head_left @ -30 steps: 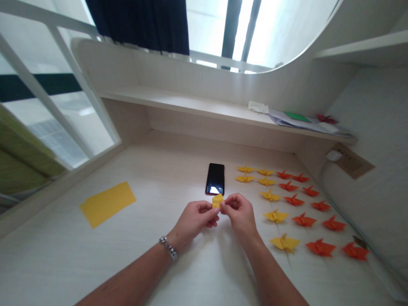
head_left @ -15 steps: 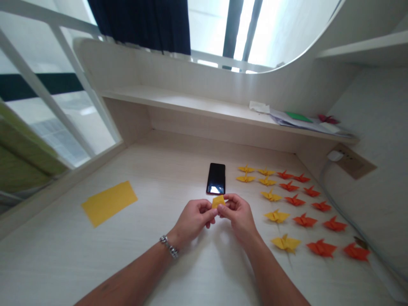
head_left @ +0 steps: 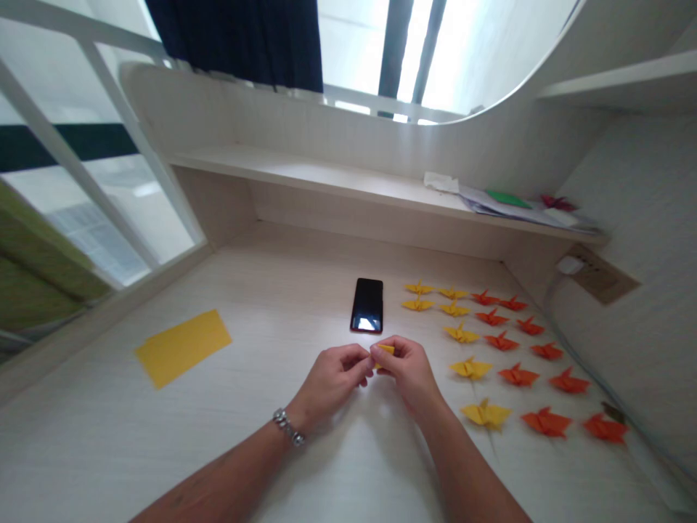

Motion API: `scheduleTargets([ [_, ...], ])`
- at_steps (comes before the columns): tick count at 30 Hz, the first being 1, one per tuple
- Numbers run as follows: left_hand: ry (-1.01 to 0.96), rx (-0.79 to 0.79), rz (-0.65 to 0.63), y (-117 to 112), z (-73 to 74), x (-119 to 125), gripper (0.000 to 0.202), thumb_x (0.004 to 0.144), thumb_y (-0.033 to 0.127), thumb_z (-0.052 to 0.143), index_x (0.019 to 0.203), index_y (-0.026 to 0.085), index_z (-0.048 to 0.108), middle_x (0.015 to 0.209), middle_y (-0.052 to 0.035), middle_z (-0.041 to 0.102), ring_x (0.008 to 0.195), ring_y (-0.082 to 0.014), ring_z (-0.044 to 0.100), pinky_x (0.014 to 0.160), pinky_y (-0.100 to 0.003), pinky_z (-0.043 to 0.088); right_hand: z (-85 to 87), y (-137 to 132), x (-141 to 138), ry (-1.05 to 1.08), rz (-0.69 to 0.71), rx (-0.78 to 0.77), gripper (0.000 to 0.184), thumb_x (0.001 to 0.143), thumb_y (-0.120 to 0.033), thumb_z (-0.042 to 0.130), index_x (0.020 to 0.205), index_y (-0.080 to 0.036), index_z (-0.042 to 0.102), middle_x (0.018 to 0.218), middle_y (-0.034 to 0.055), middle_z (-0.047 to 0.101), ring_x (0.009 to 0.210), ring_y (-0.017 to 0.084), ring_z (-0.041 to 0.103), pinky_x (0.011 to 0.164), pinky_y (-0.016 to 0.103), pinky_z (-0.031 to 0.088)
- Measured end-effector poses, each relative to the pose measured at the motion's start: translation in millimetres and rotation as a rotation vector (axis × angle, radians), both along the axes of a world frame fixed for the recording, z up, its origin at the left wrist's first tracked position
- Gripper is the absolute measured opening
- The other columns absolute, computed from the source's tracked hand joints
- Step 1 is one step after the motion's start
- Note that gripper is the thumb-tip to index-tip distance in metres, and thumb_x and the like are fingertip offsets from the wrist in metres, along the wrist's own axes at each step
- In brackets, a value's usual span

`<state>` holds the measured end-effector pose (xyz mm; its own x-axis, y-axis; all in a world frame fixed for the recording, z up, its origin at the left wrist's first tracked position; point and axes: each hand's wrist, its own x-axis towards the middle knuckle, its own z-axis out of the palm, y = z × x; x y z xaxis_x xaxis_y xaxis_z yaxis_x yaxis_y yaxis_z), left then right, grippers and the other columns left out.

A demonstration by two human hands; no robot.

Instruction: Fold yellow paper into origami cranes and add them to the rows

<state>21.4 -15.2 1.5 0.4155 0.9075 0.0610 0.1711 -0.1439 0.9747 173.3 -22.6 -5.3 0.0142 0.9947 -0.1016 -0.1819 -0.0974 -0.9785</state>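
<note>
Left hand and right hand, fingertips closed, pinch a small, apparently part-folded yellow paper over the worktop. Unfolded yellow sheets lie left; finished yellow origami cranes and orange origami cranes recede right.

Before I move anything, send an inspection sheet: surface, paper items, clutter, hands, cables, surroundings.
Surface: pale desk, light wood-look top.
Paper items: folded yellow paper in the fingers; yellow sheets lying flat on the left; seven yellow cranes and ten orange cranes in rows on the right.
Clutter: phone beyond the hands; small dark object by the nearest right crane, unidentified.
Hands: right hand pinches the folded paper; left hand fingertips at its edge, grip unclear.
Cables: one pale cable from the wall socket, running right of the cranes.
Surroundings: shelf behind, with papers; dark curtain above.
</note>
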Motion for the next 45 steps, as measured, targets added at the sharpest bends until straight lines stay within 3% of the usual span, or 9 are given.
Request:
scheduleTargets([
  [6, -0.021, -0.034, -0.020, 3.4, -2.8, -2.2, 0.023, 0.082, 0.029, 0.056, 0.065, 0.015, 0.062, 0.058, -0.0007, 0.060, 0.055, -0.0123, 0.054, 0.056, -0.022, 0.040, -0.6, 0.6, -4.7, 0.017, -0.059, 0.048, 0.020, 0.066, -0.032, 0.075, 0.067, -0.013, 0.069, 0.062, 0.0031, 0.065, 0.057, 0.014, 0.057, 0.058, 0.027, 0.047],
  [11, -0.045, -0.079, 0.056, 4.5, -4.4, -1.8, 0.026, 0.082, 0.035, 0.058, 0.065, 0.015, 0.057, 0.058, -0.0007, 0.060, 0.050, -0.0115, 0.052, 0.050, -0.022, 0.040, -0.5, 0.3, -5.4, 0.048, 0.006, -0.033, 0.028, 0.068, -0.041, 0.073, 0.078, -0.015, 0.068, 0.067, 0.0021, 0.064, 0.061, 0.014, 0.059, 0.057, 0.026, 0.047],
  [15, -0.076, -0.119, 0.136, 6.1, -5.2, -2.0, 0.026, 0.081, 0.038, 0.060, 0.070, 0.014, 0.057, 0.059, -0.0011, 0.061, 0.049, -0.0114, 0.052, 0.048, -0.022, 0.040, -5.1, 2.1, -2.1, -0.041, 0.045, -0.013, 0.031, 0.070, -0.043, 0.072, 0.068, -0.013, 0.063, 0.061, 0.0010, 0.061, 0.054, 0.011, 0.054, 0.053, 0.023, 0.044],
  [21, -0.201, -0.161, 0.091, 6.3, -2.3, 1.1, 0.025, 0.080, 0.037, 0.062, 0.081, 0.013, 0.062, 0.066, -0.0027, 0.063, 0.056, -0.0123, 0.056, 0.053, -0.023, 0.044, -11.8, 2.7, 3.1, -0.238, 0.079, 0.071, 0.032, 0.076, -0.042, 0.066, 0.063, -0.014, 0.060, 0.053, -0.0002, 0.057, 0.048, 0.010, 0.049, 0.048, 0.022, 0.037],
  [27, -0.171, -0.118, 0.190, 7.1, -0.5, 1.3, 0.025, 0.078, 0.036, 0.065, 0.073, 0.012, 0.063, 0.061, -0.0014, 0.061, 0.052, -0.0103, 0.051, 0.050, -0.021, 0.041, -12.0, 2.1, -0.6, -0.203, 0.145, 0.046, 0.031, 0.076, -0.042, 0.066, 0.064, -0.014, 0.059, 0.056, 0.0008, 0.059, 0.049, 0.011, 0.052, 0.050, 0.023, 0.040],
  [33, -0.243, -0.174, 0.109, 6.3, -1.9, 1.6, 0.026, 0.077, 0.036, 0.066, 0.087, 0.012, 0.066, 0.069, -0.0040, 0.065, 0.058, -0.0123, 0.055, 0.055, -0.023, 0.045, -11.7, 3.8, -0.4, -0.167, 0.023, 0.070, 0.031, 0.076, -0.042, 0.066, 0.063, -0.014, 0.059, 0.055, 0.0003, 0.058, 0.049, 0.010, 0.050, 0.049, 0.023, 0.039],
  [37, -0.218, -0.176, 0.087, 6.8, -2.3, -1.7, 0.024, 0.074, 0.033, 0.068, 0.083, 0.012, 0.066, 0.064, -0.0023, 0.062, 0.052, -0.0111, 0.053, 0.051, -0.023, 0.042, -7.4, 3.7, 0.3, -0.111, 0.030, 0.035, 0.030, 0.072, -0.041, 0.070, 0.065, -0.014, 0.061, 0.057, 0.0008, 0.059, 0.051, 0.010, 0.052, 0.050, 0.023, 0.042],
  [41, -0.130, -0.183, 0.040, 8.9, -4.5, -4.6, 0.022, 0.073, 0.033, 0.069, 0.079, 0.012, 0.067, 0.063, -0.0027, 0.063, 0.050, -0.0112, 0.054, 0.049, -0.023, 0.042, -4.0, 4.1, 2.9, -0.072, -0.006, 0.040, 0.029, 0.069, -0.039, 0.073, 0.084, -0.015, 0.065, 0.072, 0.0032, 0.066, 0.061, 0.014, 0.059, 0.054, 0.024, 0.047],
  [45, -0.117, -0.194, 0.036, 9.9, -5.6, -4.2, 0.023, 0.072, 0.034, 0.070, 0.081, 0.013, 0.069, 0.066, -0.0043, 0.066, 0.056, -0.0131, 0.058, 0.055, -0.024, 0.045, -5.8, 5.6, 5.6, -0.068, -0.098, 0.071, 0.028, 0.069, -0.039, 0.072, 0.079, -0.014, 0.064, 0.070, 0.0035, 0.066, 0.063, 0.014, 0.060, 0.057, 0.025, 0.049],
])
